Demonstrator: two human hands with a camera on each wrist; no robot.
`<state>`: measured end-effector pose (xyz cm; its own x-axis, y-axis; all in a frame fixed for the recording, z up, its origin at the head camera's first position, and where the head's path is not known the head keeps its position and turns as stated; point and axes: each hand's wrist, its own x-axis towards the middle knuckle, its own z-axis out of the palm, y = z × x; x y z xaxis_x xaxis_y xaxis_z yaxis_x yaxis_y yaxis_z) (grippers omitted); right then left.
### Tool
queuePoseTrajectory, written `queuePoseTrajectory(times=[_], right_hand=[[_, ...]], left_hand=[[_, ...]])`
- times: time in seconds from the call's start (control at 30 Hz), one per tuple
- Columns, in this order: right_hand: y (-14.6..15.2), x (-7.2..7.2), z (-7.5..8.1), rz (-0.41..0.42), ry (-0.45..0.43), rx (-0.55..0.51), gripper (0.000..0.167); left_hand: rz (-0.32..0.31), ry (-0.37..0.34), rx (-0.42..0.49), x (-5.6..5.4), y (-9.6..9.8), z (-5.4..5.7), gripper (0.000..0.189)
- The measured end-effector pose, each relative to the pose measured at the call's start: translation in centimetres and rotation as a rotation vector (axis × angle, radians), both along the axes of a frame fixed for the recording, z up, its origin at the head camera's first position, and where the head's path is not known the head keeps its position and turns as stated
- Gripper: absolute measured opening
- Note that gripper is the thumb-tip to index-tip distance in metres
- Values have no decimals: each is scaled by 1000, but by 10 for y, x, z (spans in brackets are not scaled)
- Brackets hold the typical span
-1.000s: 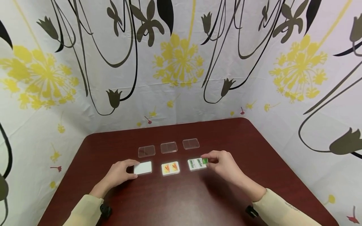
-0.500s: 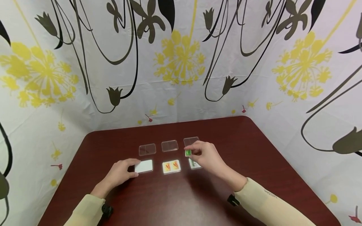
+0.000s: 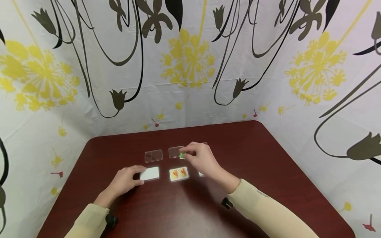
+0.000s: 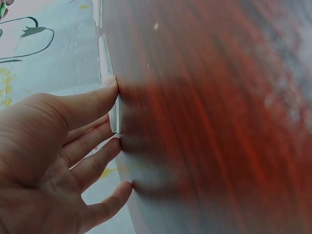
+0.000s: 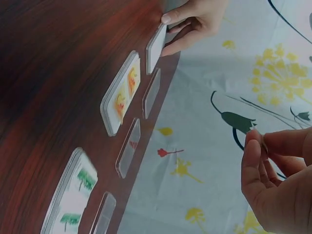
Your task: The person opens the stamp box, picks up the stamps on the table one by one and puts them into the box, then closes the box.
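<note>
My left hand (image 3: 126, 180) holds the left end of a clear case with a blank white face (image 3: 151, 173), thumb at one corner and a finger at the other; its remaining fingertips (image 4: 126, 187) touch the table. My right hand (image 3: 203, 160) pinches a small green square piece (image 3: 182, 155) between thumb and fingers, raised over the table by the middle clear lid (image 3: 175, 152). Just below that hand lies a case with two orange pictures (image 3: 179, 174). A case with green pictures (image 5: 75, 195) lies farther right, largely covered by the right hand in the head view.
Behind the cases stands a row of flat clear plastic lids, the left one (image 3: 153, 155) in full sight and the right one (image 5: 103, 214) mostly behind my right hand. A patterned cloth (image 3: 190, 109) hangs round the dark red table (image 3: 175, 208).
My right hand has carried the green square piece leftward, from the green-picture case to beside the middle lid. The left hand has stayed at the white case.
</note>
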<state>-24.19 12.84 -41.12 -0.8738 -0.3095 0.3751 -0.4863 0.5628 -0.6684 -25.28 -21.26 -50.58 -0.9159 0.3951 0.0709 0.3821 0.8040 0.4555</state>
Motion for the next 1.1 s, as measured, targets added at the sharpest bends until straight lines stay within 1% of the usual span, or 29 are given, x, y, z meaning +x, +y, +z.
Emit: queuePoseTrajectory(times=[0.1, 0.2, 0.4, 0.6, 0.73, 0.87, 1.1], right_hand=[[-9, -6, -2, 15, 17, -3, 20], [-17, -13, -7, 28, 6, -14, 17], [-36, -27, -17, 11, -73, -53, 13], [-62, -35, -26, 10, -149, -74, 10], [-81, -39, -33, 12, -162, -59, 11], [-94, -42, -44, 9, -165, -30, 12], [-114, -51, -61, -15, -206, 49, 13]], left_hand=[[-1, 4, -1, 0, -1, -1, 55], [-3, 4, -3, -1, -1, -2, 55], [-6, -5, 3, 1, 0, -1, 54], [-5, -7, 9, -1, -1, 2, 53], [-2, -7, 18, -2, -1, 2, 53], [-15, -3, 19, -2, 0, 0, 52], [-7, 10, 18, -1, -2, 2, 52]])
